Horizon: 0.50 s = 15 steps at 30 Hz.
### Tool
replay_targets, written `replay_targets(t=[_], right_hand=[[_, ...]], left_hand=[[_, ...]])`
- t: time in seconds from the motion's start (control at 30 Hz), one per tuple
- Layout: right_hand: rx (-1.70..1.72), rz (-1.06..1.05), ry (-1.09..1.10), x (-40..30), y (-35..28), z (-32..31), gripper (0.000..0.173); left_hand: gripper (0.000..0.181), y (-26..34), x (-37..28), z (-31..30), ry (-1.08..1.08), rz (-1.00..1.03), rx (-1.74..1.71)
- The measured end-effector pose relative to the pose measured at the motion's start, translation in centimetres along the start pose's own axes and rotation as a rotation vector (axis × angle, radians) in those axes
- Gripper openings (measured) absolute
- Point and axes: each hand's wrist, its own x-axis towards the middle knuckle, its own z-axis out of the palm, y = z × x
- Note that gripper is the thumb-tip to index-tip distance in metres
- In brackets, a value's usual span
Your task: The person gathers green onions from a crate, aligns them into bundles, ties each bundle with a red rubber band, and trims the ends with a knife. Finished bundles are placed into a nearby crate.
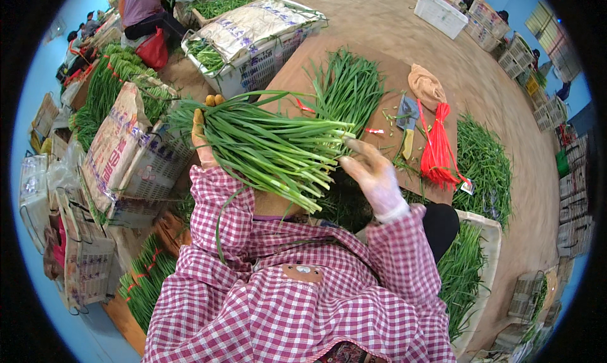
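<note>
A loose bunch of long green leafy stalks, like garlic chives (270, 140), lies across my left hand (205, 131), whose fingers curl around its leafy end. At the pale cut ends is my right hand (372, 173), fingers spread and thumb near the stalk tips; whether they touch is hard to tell. Beyond, on the brown board (294, 69), rests another pile of stalks (348, 86). To its right lie a broad-bladed knife with a yellow handle (408, 126), a bundle of red plastic ties (440, 149) and a tan cloth (427, 86).
Crates of greens stand close by: a white covered one (261, 55) ahead, another (151, 168) at the left, and an open one (491, 249) at the right. Tied bunches (147, 277) lie lower left. A co-worker (144, 10) sits at the upper left; stacked crates (517, 55) line the right.
</note>
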Motion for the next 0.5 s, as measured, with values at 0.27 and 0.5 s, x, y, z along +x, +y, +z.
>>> replay_targets(t=[0.27, 0.5], right_hand=[[0.606, 0.077, -0.015, 3.2, 0.1, 4.1, 0.036], [0.485, 0.213, 0.106, -0.5, -2.6, 3.2, 0.017]], left_hand=[[0.034, 0.1, 0.2, -0.3, 0.19, 0.133, 0.024], [0.031, 0.5, 0.2, 0.7, 0.097, 0.04, 0.083]])
